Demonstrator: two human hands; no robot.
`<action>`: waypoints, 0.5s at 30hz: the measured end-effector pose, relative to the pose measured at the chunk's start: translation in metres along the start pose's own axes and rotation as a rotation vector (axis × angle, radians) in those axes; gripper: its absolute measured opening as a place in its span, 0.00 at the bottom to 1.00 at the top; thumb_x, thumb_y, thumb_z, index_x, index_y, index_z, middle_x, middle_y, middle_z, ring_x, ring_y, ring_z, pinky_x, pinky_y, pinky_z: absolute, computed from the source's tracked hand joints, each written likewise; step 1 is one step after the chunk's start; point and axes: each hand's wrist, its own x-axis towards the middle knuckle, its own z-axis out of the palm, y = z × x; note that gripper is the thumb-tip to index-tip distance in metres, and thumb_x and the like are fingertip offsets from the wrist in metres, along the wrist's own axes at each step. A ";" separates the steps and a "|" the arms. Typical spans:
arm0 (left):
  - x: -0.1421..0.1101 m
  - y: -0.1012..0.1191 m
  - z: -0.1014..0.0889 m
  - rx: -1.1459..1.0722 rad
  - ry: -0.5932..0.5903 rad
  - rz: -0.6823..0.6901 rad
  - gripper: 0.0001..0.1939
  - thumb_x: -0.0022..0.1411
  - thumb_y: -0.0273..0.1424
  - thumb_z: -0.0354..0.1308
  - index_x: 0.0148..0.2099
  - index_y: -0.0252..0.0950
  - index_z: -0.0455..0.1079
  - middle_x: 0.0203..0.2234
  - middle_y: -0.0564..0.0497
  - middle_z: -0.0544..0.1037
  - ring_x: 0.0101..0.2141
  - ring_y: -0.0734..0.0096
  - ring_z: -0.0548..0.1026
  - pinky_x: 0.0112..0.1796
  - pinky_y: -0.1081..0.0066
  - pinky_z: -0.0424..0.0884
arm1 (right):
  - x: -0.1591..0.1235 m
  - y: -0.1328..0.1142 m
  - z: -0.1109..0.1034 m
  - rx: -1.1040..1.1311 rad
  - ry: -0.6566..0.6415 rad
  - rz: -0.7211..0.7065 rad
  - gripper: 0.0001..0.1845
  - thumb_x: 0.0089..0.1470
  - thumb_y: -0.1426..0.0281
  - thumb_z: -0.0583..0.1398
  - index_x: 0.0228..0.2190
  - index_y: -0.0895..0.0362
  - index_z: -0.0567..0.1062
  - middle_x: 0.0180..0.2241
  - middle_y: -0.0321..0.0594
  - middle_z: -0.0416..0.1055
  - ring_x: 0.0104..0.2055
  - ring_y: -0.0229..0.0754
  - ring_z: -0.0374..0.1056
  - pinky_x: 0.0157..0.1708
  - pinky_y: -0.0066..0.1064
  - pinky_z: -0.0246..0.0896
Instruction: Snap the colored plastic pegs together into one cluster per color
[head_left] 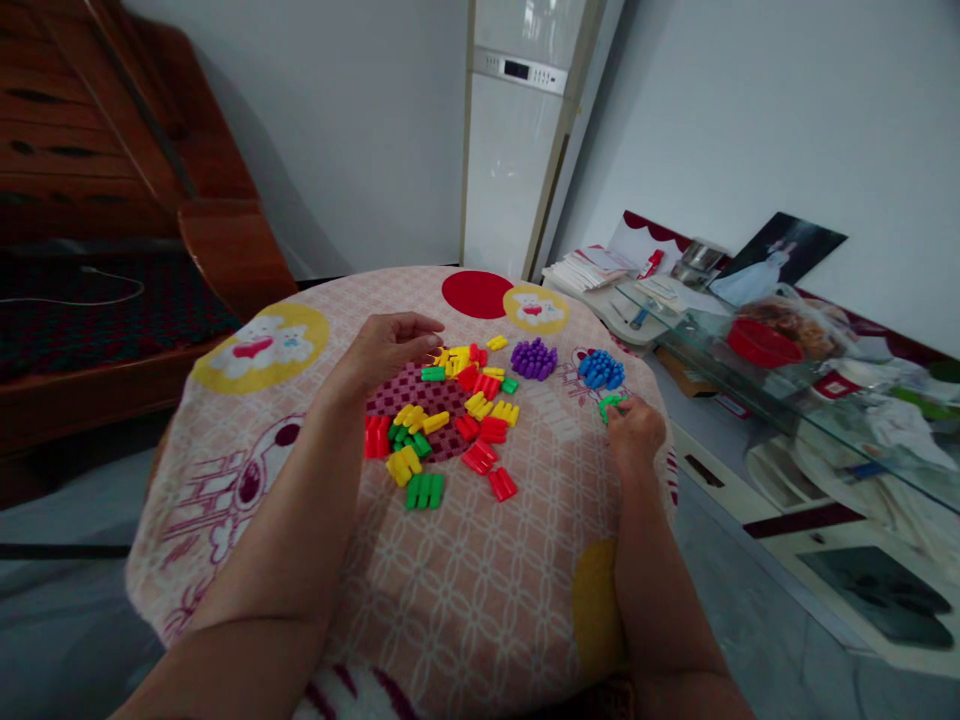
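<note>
My left hand hovers over the far left part of the loose pile, its fingers stretched out and slightly curved. Just beyond its fingertips lie yellow plastic pieces. My right hand is at the right side of the table, its fingers closed on green plastic pieces; how many it holds is hidden. Next to it stands a tight cluster of blue pieces, and left of that a purple cluster. Red pieces, more yellow ones and a green group lie scattered in the middle.
A patterned plush cloth covers the round table. To the right, a glass shelf holds papers, a red bowl and a photo. A wooden bench stands left, a tall white cabinet unit behind.
</note>
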 end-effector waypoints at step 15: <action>0.001 -0.036 -0.049 0.801 -0.075 -0.193 0.15 0.50 0.34 0.59 0.39 0.37 0.80 0.28 0.50 0.83 0.33 0.65 0.79 0.33 0.75 0.71 | -0.129 -0.124 -0.006 0.609 -0.233 -1.269 0.15 0.63 0.60 0.57 0.42 0.59 0.75 0.36 0.47 0.73 0.39 0.46 0.68 0.39 0.34 0.63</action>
